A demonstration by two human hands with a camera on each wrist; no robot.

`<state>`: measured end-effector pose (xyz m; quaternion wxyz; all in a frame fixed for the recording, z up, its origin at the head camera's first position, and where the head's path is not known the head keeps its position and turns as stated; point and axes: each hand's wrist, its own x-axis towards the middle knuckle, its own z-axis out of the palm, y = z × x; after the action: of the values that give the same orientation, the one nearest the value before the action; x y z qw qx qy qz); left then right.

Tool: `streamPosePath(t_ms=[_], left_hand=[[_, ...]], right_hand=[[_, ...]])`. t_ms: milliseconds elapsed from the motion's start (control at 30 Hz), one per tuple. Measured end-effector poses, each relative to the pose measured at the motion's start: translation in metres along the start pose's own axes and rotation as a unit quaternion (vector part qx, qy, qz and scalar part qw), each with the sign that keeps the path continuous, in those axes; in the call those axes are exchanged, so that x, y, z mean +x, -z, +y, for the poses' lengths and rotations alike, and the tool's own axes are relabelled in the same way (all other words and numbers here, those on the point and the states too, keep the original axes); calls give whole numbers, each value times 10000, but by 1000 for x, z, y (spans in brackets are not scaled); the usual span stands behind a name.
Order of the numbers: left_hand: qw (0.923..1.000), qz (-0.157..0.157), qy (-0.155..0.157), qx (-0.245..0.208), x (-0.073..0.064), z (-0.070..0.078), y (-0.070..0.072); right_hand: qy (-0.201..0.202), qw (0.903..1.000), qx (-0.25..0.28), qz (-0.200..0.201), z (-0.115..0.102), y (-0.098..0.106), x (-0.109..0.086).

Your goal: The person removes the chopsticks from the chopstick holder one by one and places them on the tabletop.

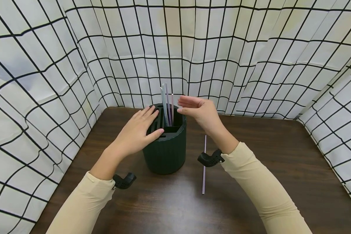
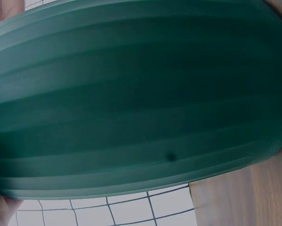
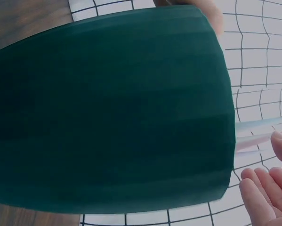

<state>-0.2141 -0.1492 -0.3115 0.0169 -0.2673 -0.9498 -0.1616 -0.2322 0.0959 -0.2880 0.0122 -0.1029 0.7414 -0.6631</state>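
The dark green ribbed holder (image 1: 165, 154) on the desk (image 1: 283, 149) is topped by the left hand (image 1: 137, 130), fingers spread. Beside the thin sticks (image 1: 164, 105) stood inside, the right hand (image 1: 201, 112) is held with thumb and fingers parted. A purple stick (image 1: 203, 182) is laid nearby.

1. L arm (image 1: 79, 203) long-sleeved, in from bottom L of head view, angled up & to R
2. L wrist (image 1: 105, 164) bare, approx in line w/ forearm
3. L hand (image 1: 137, 130) palm down, back showing, fingers extended, thumb spread well apart
4. R arm (image 1: 266, 185) also long-sleeved, in from bottom R, angled up & to L
5. R wrist (image 1: 225, 139) bare
6. R hand (image 1: 200, 112) side-on, fingers tog & pointing L, thumb below; R wrist cam shows gap btwn thumb & fingers
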Motion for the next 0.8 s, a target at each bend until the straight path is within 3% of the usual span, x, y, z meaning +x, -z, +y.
streamPosePath(t_ms=[233, 600, 800], left_hand=[[10000, -3, 5, 48, -1, 1, 1], [10000, -8, 17, 11, -1, 1, 1], [10000, -23, -14, 12, 0, 1, 1]], right_hand=[[125, 9995, -287, -90, -4, -13, 6], [335, 9960, -818, 135, -2, -21, 13], [454, 9976, -511, 120, -10, -17, 12]])
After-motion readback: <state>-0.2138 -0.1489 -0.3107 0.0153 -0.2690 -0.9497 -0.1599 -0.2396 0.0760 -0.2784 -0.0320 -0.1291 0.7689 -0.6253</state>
